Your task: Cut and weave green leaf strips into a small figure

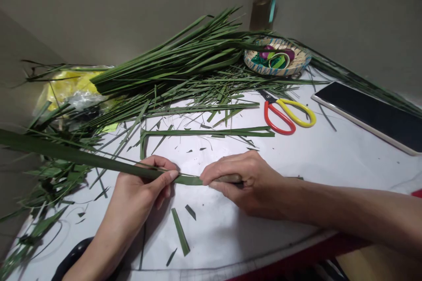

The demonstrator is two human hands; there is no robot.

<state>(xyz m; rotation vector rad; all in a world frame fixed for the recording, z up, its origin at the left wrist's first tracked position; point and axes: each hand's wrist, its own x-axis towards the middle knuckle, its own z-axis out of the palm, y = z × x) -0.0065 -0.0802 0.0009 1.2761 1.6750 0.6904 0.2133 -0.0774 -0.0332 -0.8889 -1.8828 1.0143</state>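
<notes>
A long green palm-like leaf strip [108, 162] runs from the left edge to between my hands. My left hand [148, 189] pinches it between thumb and fingers near its right end. Beside the strip's upper edge a thin sliver stands slightly apart. At the strip's right end, my right hand [244, 182] is closed around a small tool with a wooden handle [229, 178]; its working end is hidden by my fingers. Just above my hands a folded leaf strip [211, 132] lies flat. Short leaf cuttings [180, 232] are scattered below on the white sheet [224, 246].
A thick bundle of leaves [171, 59] lies at the back beside a yellow plastic bag [72, 88]. Red-and-yellow-handled scissors [280, 114], a small woven basket [300, 59], a phone [369, 114] and a bottle [263, 0] stand or lie to the right. Leaf scraps [62, 175] pile up left.
</notes>
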